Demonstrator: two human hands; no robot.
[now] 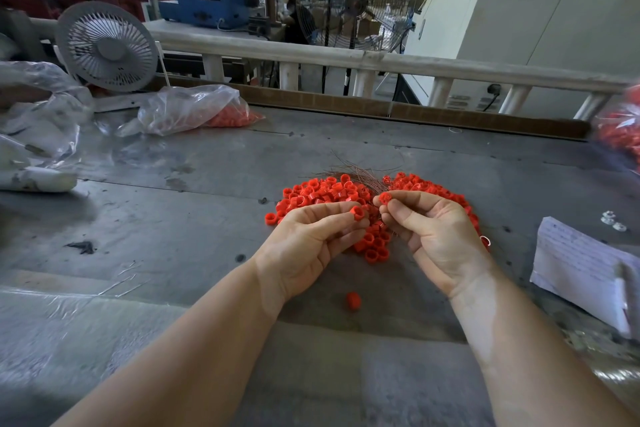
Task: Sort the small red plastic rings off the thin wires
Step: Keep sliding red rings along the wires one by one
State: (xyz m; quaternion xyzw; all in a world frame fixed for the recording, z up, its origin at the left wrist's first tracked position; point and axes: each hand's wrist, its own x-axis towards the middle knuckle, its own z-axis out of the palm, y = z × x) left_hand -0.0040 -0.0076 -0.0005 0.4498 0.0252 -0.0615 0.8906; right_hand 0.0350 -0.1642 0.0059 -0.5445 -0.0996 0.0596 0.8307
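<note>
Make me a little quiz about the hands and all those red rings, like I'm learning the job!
1. True or false: the left hand pinches a red ring.
2. Where does the single stray ring lie: A) beyond the pile, B) nearer the person, between the forearms, C) inside the bag?
3. What thin things stick out behind the pile?

Key: 1 true. 2 B. 3 The wires.
</note>
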